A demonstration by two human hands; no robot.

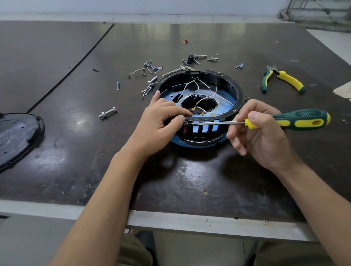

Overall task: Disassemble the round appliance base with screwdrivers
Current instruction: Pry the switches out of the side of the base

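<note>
A round appliance base (226, 85), black with a blue inside and loose white wires, is seen standing open near the middle of the tabletop (68, 57), a little toward its near edge. Its near-left rim is gripped by the left hand (160, 123), with fingers curled over the wall beside a red switch. A green and yellow screwdriver (301, 119) is held level in the right hand (260, 134), pinched where shaft meets handle. Its tip is laid against the base's near wall, just beside the left fingers. Loose screws (148, 72) are scattered behind the base. Pliers (284, 79) are lying toward the right edge, a bolt (107, 113) left of the base, and a black cover (11, 138) at the left edge.
</note>
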